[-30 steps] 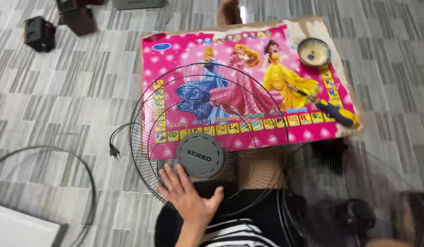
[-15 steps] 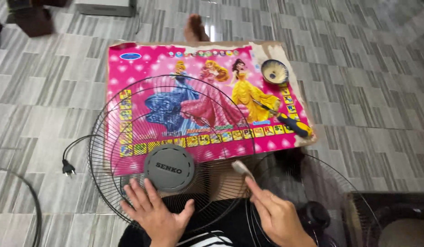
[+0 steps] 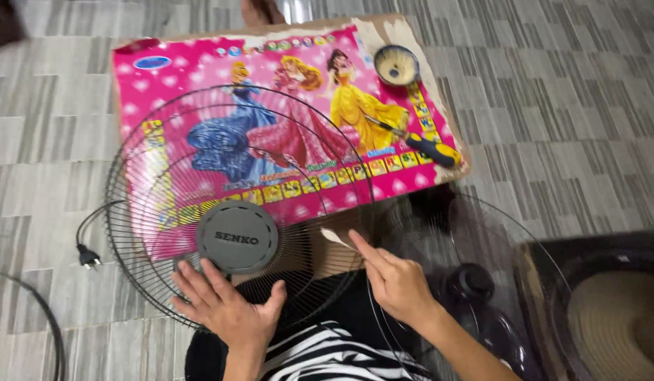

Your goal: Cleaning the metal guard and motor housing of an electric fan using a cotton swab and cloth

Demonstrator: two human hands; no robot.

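A round black wire fan guard (image 3: 200, 141) with a grey centre cap (image 3: 237, 236) lies tilted over a pink cartoon-printed mat (image 3: 285, 106). My left hand (image 3: 225, 307) is spread flat on the guard's near rim, just below the cap. My right hand (image 3: 394, 279) pinches a small pale piece (image 3: 334, 236) against the guard's right rim. A second guard with dark translucent fan blades (image 3: 475, 289) lies to the right of that hand.
A small round dish (image 3: 396, 65) and a yellow-and-black screwdriver (image 3: 429, 146) rest on the mat's right edge. A black power plug (image 3: 87, 255) lies on the grey patterned floor at left. A dark box with a round tan object (image 3: 616, 317) sits at right.
My right hand has come into view and reached the guard's right rim holding the pale piece. My left hand stayed below the cap. The camera view shifted.
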